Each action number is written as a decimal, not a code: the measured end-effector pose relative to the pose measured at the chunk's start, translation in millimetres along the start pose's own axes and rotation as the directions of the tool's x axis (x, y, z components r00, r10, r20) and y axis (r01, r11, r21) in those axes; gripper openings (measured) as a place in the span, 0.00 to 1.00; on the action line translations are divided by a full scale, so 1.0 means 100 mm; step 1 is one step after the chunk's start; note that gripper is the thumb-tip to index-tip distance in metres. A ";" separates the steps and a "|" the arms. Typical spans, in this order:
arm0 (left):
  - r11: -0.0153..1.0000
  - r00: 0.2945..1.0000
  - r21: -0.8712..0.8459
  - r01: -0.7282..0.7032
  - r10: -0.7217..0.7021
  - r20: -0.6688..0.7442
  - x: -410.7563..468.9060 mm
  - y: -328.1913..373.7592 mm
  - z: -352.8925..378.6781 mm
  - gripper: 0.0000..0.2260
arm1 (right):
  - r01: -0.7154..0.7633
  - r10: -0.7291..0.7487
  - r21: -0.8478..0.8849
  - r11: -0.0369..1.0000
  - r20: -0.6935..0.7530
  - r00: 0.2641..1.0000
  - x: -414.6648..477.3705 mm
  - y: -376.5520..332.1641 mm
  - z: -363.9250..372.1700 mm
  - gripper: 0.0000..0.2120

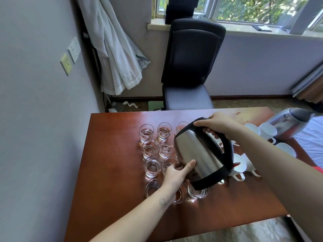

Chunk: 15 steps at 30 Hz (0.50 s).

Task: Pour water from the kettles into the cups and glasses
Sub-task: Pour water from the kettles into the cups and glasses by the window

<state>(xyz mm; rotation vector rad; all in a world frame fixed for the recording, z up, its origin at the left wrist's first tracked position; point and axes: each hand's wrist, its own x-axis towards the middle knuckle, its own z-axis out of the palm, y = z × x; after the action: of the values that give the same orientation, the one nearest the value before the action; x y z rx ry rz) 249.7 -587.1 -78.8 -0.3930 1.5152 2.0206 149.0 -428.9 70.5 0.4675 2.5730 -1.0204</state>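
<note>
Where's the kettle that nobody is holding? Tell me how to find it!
Look at the brown table and follow its far edge to the right corner. Beside the white cups sits a silver kettle; unlike the other kettle tilted over the glasses, no hand touches it.

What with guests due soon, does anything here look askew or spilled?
The second kettle at the table's right edge leans steeply over the white cups; what holds it is out of view. A small smear marks the far edge.

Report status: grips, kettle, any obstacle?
Right grip holds steel kettle by handle; left grip touches its body. Kettle tilted, spout over glass. Nothing blocks spout.
</note>
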 end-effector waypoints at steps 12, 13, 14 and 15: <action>1.000 1.000 -0.010 0.010 -0.009 0.011 -0.05 0.03 0.01 0.24 | -0.008 0.008 0.008 1.000 -0.006 1.000 0.01 0.01 0.00 0.19; 1.000 1.000 -0.009 0.009 -0.009 0.003 -0.05 0.04 0.01 0.25 | -0.009 0.009 0.018 1.000 -0.006 1.000 0.01 0.01 0.00 0.19; 1.000 1.000 -0.008 0.008 -0.008 -0.001 -0.04 0.04 0.01 0.29 | -0.010 0.011 0.028 1.000 -0.005 1.000 0.02 0.02 0.01 0.19; 1.000 1.000 -0.004 0.009 -0.009 -0.007 -0.04 0.03 0.00 0.33 | -0.012 0.012 0.038 0.999 -0.004 1.000 0.03 0.03 0.01 0.19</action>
<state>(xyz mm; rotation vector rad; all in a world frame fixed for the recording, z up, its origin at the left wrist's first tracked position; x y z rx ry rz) 250.5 -588.4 -74.0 -0.4075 1.5116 2.0174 148.0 -427.4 67.2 0.4951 2.5554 -1.0666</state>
